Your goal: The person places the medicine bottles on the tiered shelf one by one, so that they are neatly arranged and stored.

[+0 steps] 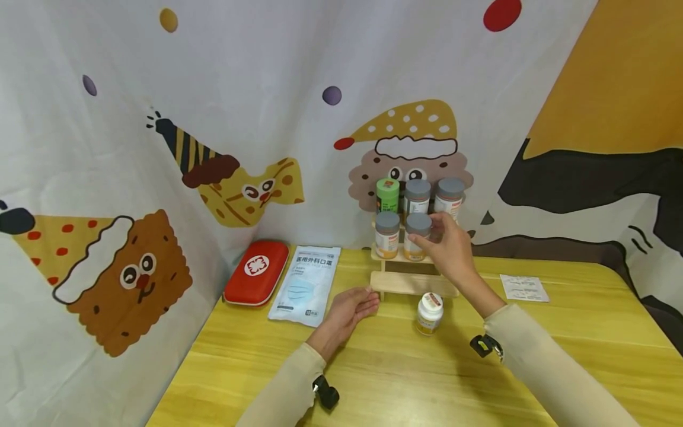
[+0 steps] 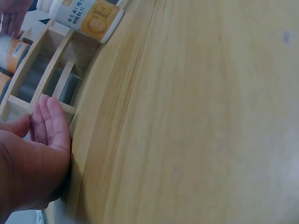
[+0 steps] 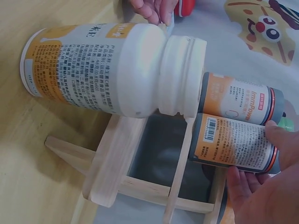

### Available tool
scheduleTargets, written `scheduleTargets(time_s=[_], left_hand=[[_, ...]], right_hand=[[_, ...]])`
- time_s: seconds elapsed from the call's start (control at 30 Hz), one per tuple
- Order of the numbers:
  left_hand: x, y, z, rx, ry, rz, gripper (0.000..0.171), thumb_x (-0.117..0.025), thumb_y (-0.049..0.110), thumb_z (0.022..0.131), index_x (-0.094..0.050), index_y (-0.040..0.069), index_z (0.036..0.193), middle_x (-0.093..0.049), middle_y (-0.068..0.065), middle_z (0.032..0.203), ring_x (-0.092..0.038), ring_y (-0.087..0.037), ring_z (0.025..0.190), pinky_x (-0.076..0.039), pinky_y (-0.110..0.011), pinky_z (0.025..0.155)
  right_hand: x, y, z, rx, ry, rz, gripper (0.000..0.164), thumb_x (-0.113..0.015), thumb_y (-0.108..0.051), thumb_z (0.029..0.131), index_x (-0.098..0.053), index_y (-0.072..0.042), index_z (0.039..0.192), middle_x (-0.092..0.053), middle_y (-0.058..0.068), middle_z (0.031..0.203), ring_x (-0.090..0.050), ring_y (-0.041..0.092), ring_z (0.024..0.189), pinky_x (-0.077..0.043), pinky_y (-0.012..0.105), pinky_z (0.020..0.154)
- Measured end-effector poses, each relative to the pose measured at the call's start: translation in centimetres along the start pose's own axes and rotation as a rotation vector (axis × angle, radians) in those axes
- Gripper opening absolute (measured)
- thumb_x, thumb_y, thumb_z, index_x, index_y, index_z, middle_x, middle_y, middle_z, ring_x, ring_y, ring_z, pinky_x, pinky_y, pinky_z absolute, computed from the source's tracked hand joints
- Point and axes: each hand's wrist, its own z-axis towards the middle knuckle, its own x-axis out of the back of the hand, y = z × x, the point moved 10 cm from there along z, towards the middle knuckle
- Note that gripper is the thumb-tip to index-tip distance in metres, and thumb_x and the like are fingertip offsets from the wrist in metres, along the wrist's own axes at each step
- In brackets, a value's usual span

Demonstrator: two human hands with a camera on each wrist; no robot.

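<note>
A stepped wooden rack point(image 1: 413, 283) stands on the table and carries grey-lidded pill bottles on its upper steps. My right hand point(image 1: 452, 252) grips an orange-and-white pill bottle point(image 3: 233, 142) on the middle step, thumb and fingers on either side near its grey lid. Another grey-lidded bottle point(image 1: 387, 235) stands just left of it. Behind them, on the top step, are a green bottle point(image 1: 388, 196) and two more grey-lidded ones. My left hand point(image 1: 349, 311), fingers extended, touches the left end of the bottom step. In front of the rack stands a white pill bottle point(image 1: 429, 314).
Left of the rack lie a mask packet point(image 1: 304, 286) and a red first-aid case point(image 1: 257, 273). A small white printed sheet point(image 1: 524, 288) lies to the right. A patterned cloth point(image 1: 299, 118) hangs close behind the table point(image 1: 368, 379).
</note>
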Motion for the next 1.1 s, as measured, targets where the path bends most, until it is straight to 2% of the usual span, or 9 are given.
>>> scheduleTargets(time_s=[0.27, 0.4, 0.53, 0.67, 0.8, 1.1], left_hand=[[0.1, 0.0, 0.1, -0.003, 0.003, 0.015, 0.038, -0.064, 0.016, 0.107, -0.059, -0.009, 0.135, -0.077, -0.01, 0.108, -0.076, -0.018, 0.099, -0.066, -0.032, 0.098], [-0.1, 0.1, 0.3, -0.007, -0.002, 0.02, 0.038, -0.064, 0.016, 0.107, -0.06, -0.009, 0.135, -0.077, -0.012, 0.112, -0.076, -0.018, 0.1, -0.066, -0.033, 0.1], [-0.3, 0.2, 0.6, -0.005, 0.0, 0.02, 0.038, -0.064, 0.017, 0.107, -0.06, -0.008, 0.135, -0.076, -0.013, 0.113, -0.076, -0.018, 0.1, -0.066, -0.032, 0.099], [-0.3, 0.3, 0.7, -0.007, 0.004, 0.024, 0.037, -0.063, 0.017, 0.107, -0.06, -0.008, 0.135, -0.077, -0.011, 0.111, -0.076, -0.017, 0.1, -0.066, -0.032, 0.098], [-0.2, 0.4, 0.6, -0.006, 0.011, 0.021, 0.035, -0.063, 0.016, 0.108, -0.061, -0.008, 0.133, -0.077, -0.01, 0.11, -0.076, -0.018, 0.1, -0.066, -0.031, 0.097], [0.0, 0.1, 0.1, 0.0, 0.014, 0.029, 0.035, -0.063, 0.016, 0.107, -0.061, -0.008, 0.133, -0.076, -0.016, 0.115, -0.076, -0.019, 0.101, -0.066, -0.032, 0.098]], right_hand=[[-0.2, 0.4, -0.3, 0.002, -0.029, -0.03, 0.067, -0.084, -0.036, 0.093, -0.055, 0.0, 0.141, -0.07, 0.025, 0.128, -0.073, 0.04, 0.107, -0.064, 0.054, 0.092], [-0.2, 0.5, -0.6, 0.017, -0.058, -0.013, 0.068, -0.082, -0.039, 0.094, -0.054, -0.001, 0.143, -0.069, 0.023, 0.132, -0.071, 0.04, 0.115, -0.065, 0.054, 0.097], [0.3, 0.8, -1.3, 0.033, -0.088, -0.016, 0.066, -0.075, -0.047, 0.098, -0.054, -0.002, 0.143, -0.066, 0.023, 0.135, -0.065, 0.041, 0.124, -0.063, 0.056, 0.1], [0.9, 1.4, -2.3, 0.008, -0.121, -0.028, 0.069, -0.068, -0.054, 0.101, -0.051, -0.003, 0.145, -0.061, 0.023, 0.142, -0.06, 0.043, 0.131, -0.061, 0.06, 0.101], [1.2, 1.9, -3.4, -0.004, -0.151, -0.014, 0.068, -0.065, -0.052, 0.103, -0.049, -0.002, 0.148, -0.058, 0.023, 0.145, -0.057, 0.044, 0.135, -0.059, 0.062, 0.104], [0.0, 3.3, -7.4, 0.006, -0.298, -0.029, 0.066, -0.062, -0.048, 0.106, -0.05, 0.0, 0.15, -0.06, 0.023, 0.145, -0.057, 0.041, 0.135, -0.059, 0.06, 0.103]])
